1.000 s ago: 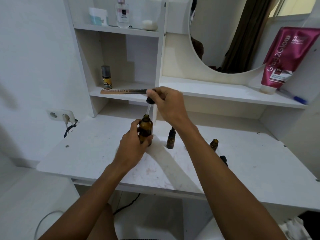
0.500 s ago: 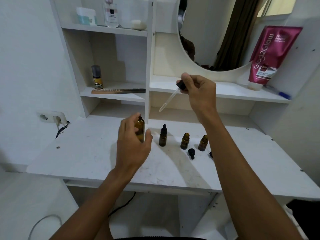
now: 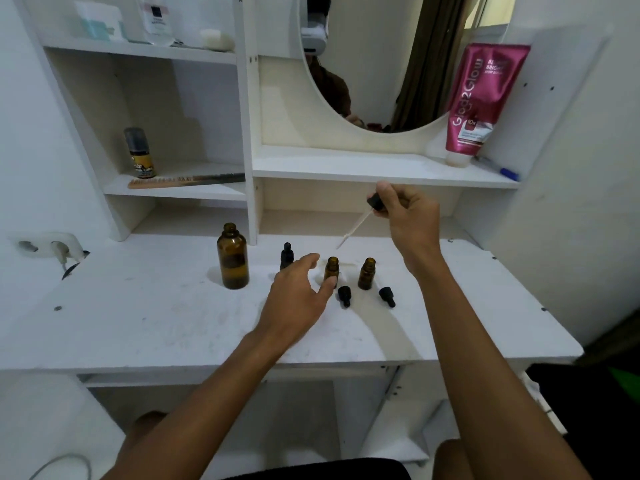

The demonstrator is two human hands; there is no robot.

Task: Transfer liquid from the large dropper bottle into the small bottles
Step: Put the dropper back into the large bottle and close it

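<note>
Right hand [image 3: 408,216] has a pinch grip on the dropper [image 3: 356,225], tip tilted over the open small bottle [image 3: 331,270]. Left hand [image 3: 298,299] is loose beside it, grip wide open and holding nothing. Big bottle [image 3: 232,258] sits uncapped on the bench [image 3: 138,323], further left.

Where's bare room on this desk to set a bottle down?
Bare: tabletop left of the large bottle, out to the wall socket; tabletop right of the loose caps; shelf under the mirror, up to the pink tube. Crowded: centre, small bottles and caps close together, left hand among them.
</note>
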